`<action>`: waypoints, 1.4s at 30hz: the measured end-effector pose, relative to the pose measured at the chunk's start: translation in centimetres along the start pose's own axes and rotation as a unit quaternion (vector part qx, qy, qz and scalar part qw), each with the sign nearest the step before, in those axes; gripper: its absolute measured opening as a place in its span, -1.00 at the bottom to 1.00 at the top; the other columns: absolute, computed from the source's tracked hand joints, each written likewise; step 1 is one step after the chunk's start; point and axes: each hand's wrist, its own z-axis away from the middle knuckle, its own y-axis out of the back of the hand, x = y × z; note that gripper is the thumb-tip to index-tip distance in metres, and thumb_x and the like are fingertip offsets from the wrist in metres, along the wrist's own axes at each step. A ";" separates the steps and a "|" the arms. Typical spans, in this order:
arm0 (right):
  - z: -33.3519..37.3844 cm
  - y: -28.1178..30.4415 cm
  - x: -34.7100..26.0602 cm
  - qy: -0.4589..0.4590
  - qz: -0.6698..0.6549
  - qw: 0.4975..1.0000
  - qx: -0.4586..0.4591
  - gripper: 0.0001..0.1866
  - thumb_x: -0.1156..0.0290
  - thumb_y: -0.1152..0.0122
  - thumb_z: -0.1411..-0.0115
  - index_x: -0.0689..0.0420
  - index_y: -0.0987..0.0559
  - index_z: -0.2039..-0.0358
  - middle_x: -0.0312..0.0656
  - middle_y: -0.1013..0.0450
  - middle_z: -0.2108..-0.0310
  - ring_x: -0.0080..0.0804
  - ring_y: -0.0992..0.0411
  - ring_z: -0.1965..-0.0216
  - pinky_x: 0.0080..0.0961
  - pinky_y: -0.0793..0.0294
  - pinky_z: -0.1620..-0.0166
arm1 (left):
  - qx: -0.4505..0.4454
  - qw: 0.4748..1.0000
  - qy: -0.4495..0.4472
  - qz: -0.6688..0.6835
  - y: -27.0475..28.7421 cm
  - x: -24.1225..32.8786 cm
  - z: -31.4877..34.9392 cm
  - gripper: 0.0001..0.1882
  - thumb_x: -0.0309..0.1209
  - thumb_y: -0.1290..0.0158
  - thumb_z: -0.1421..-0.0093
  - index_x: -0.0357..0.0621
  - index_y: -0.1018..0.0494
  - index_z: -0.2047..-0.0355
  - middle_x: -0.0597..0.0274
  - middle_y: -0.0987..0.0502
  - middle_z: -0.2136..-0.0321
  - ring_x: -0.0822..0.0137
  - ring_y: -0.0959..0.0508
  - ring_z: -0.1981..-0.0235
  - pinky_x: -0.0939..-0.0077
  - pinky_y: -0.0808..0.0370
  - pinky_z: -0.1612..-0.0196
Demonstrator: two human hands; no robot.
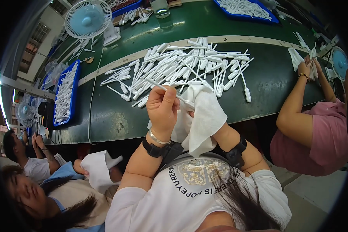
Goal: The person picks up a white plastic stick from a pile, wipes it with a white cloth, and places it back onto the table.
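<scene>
Pinching white plastic stick (168,89) in left hand (162,110) grip, right hand hidden under white cloth (203,116)

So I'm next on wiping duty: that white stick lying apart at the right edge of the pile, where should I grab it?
Take that white stick by its thin stem, coming from the right, where the green table is bare. The thicker end points toward you; the stem's far end runs up into the pile, so pinch mid-stem, probably from above.
</scene>
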 end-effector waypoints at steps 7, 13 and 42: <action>1.3 -0.1 1.2 -0.104 -0.060 0.992 -0.032 -0.84 0.46 -0.13 0.14 0.20 -0.40 0.49 -0.09 -0.34 0.53 -0.20 -0.35 0.47 -0.44 -0.34 0.44 | -0.075 0.983 -0.136 -0.093 0.1 -0.3 0.8 -0.96 -0.52 0.03 -0.12 -0.24 -0.35 0.43 0.29 -0.40 0.54 0.56 -0.32 0.62 0.72 -0.28 0.55; -0.1 1.3 0.9 -0.029 0.056 0.993 -0.098 -0.76 0.47 -0.10 -0.01 0.21 -0.40 0.27 -0.24 -0.37 0.42 -0.51 -0.36 0.39 -0.61 -0.37 0.34 | -0.166 0.930 -0.120 -0.305 0.4 -0.8 0.9 -0.88 -0.53 -0.02 -0.07 -0.27 -0.41 0.35 0.21 -0.39 0.52 0.48 -0.35 0.54 0.68 -0.28 0.49; -0.2 2.7 1.1 0.091 0.193 0.977 0.008 -0.77 0.44 -0.13 0.12 0.22 -0.44 0.39 -0.19 -0.37 0.50 -0.38 -0.37 0.49 -0.56 -0.38 0.41 | -0.117 0.967 0.038 -0.222 -2.2 0.3 -1.4 -0.81 -0.54 0.00 -0.07 -0.32 -0.40 0.28 0.23 -0.46 0.45 0.49 -0.43 0.55 0.69 -0.39 0.46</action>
